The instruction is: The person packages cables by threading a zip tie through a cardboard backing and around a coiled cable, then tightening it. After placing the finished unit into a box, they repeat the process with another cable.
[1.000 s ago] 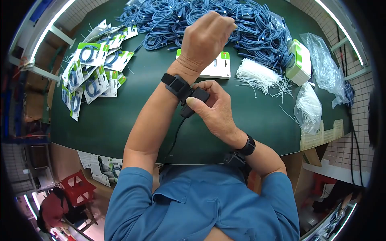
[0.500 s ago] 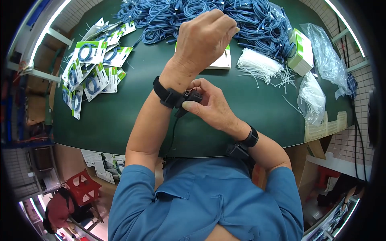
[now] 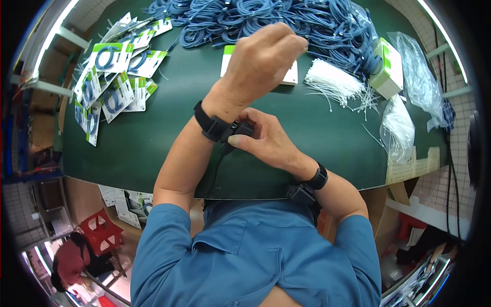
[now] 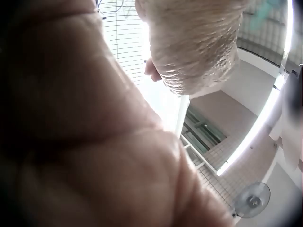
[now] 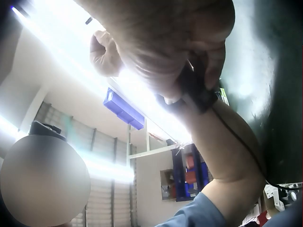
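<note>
My right hand [image 3: 268,138] grips the small black camera [image 3: 241,131] on the inner side of my left wrist, thumb on its near face. A black strap [image 3: 206,123] rings that wrist, and a thin cable [image 3: 215,171] runs down from the camera. Raised over the table, my left hand [image 3: 263,64] has its fingers curled in, with nothing seen in them. Beneath it lies a white and green stack of cards [image 3: 290,77], partly hidden. In the right wrist view, the right fingers close around the dark camera [image 5: 201,94]. Blurred skin fills much of the left wrist view.
Bundled blue cables [image 3: 255,7] are heaped along the far side of the green table [image 3: 327,148]. Carded cables [image 3: 115,97] lie at left. White cable ties [image 3: 335,82], a white-green box [image 3: 387,69] and plastic bags [image 3: 399,128] lie at right. A person [image 3: 69,261] sits behind, lower left.
Compared with a second ago, both hands and the wrist camera sit slightly further left in view, and the camera is turned a little. The right hand keeps its grip; the head view has shifted slightly.
</note>
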`<state>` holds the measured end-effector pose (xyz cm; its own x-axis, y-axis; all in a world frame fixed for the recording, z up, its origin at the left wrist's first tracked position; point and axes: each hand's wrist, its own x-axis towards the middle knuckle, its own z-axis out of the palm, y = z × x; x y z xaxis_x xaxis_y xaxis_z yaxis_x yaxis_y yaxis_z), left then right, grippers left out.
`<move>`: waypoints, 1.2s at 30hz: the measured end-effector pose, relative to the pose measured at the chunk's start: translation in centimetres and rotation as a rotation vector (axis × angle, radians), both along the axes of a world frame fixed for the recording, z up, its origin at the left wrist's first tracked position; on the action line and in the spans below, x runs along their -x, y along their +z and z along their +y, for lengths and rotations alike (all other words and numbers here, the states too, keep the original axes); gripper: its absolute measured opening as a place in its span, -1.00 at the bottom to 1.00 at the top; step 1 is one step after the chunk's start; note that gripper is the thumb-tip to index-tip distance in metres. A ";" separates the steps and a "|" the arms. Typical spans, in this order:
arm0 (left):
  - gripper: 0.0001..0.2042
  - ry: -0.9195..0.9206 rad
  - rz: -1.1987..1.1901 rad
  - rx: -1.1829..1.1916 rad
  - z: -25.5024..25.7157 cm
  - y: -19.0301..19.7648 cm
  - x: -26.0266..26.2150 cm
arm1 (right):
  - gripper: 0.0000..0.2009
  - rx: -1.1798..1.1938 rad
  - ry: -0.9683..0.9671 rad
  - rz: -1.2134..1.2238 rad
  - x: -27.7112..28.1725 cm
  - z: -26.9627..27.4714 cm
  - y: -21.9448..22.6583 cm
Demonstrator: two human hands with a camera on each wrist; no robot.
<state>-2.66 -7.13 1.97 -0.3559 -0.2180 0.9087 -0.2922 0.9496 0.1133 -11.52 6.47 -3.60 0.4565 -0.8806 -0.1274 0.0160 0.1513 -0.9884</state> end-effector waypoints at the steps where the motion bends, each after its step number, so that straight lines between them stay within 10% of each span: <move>1: -0.81 0.022 0.000 0.000 0.0 0.0 -0.1 | -0.48 -0.013 0.000 -0.038 0.2 -0.1 -0.3; 19: -0.86 0.093 -0.222 -0.275 -0.7 0.0 -2.2 | -0.42 0.338 -0.151 0.140 1.8 -0.2 1.3; 36: -0.68 0.344 -0.424 -0.249 -9.5 -0.6 -4.4 | -0.86 0.286 -0.535 0.013 10.3 -6.3 1.4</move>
<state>1.75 -16.67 1.41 -0.5479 -0.5732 0.6094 -0.6465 0.7524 0.1264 -21.78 0.16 -2.24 -0.0588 -0.9876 0.1456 0.0043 -0.1461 -0.9893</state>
